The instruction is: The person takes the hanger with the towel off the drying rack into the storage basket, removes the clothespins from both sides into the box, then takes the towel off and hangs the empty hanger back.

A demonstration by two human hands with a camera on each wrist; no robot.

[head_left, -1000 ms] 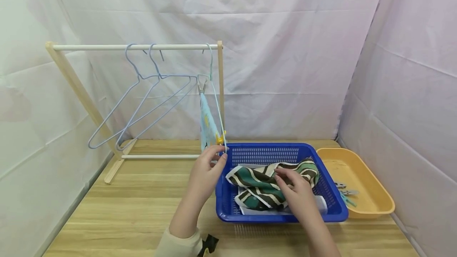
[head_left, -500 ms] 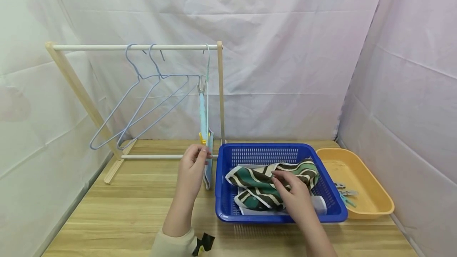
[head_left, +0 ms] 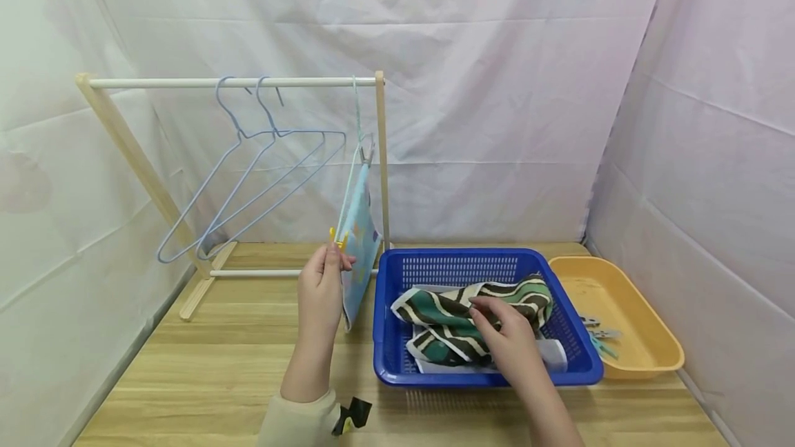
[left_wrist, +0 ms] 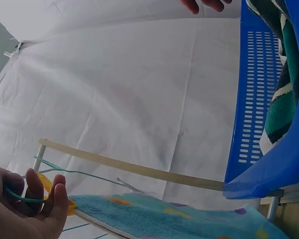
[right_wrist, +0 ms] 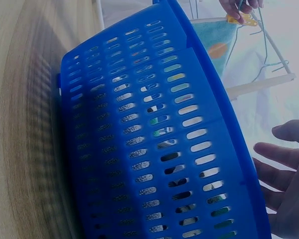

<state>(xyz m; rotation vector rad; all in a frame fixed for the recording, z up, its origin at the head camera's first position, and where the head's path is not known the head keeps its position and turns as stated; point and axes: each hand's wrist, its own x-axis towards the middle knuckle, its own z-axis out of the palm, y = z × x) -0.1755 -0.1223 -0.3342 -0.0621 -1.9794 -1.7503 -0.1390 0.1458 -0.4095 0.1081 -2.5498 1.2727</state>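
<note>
A wood-grained tabletop [head_left: 217,378] with pale yellow-brown streaks runs across the foreground. A cream sleeve [head_left: 301,423] reaches in over it, with a black strap [head_left: 355,414] beside the cuff. The right hand [head_left: 509,336], fingers loosely bent and gripping nothing, hovers over a blue rectangular plastic basket [head_left: 491,381] with slotted walls. Inside, a green, brown and cream striped towel [head_left: 447,323] lies crumpled on pale cloth [head_left: 555,355]. Just right of the basket, an orange-yellow plastic tray [head_left: 649,326] holds several small clips [head_left: 601,336]. The left hand [head_left: 319,285] pinches the lower end of a mint-green wire hanger [head_left: 358,119], beside a yellow plastic clip [head_left: 339,236]. A light-blue patterned towel [head_left: 360,261] hangs from that hanger, left of the basket, with a silver clip [head_left: 366,154] at its top. The hanger hooks over the white rail [head_left: 168,83] of a pale wooden rack [head_left: 381,157], apart from two periwinkle wire hangers [head_left: 304,132]. Creased white fabric [head_left: 491,123] walls the back and both sides.
</note>
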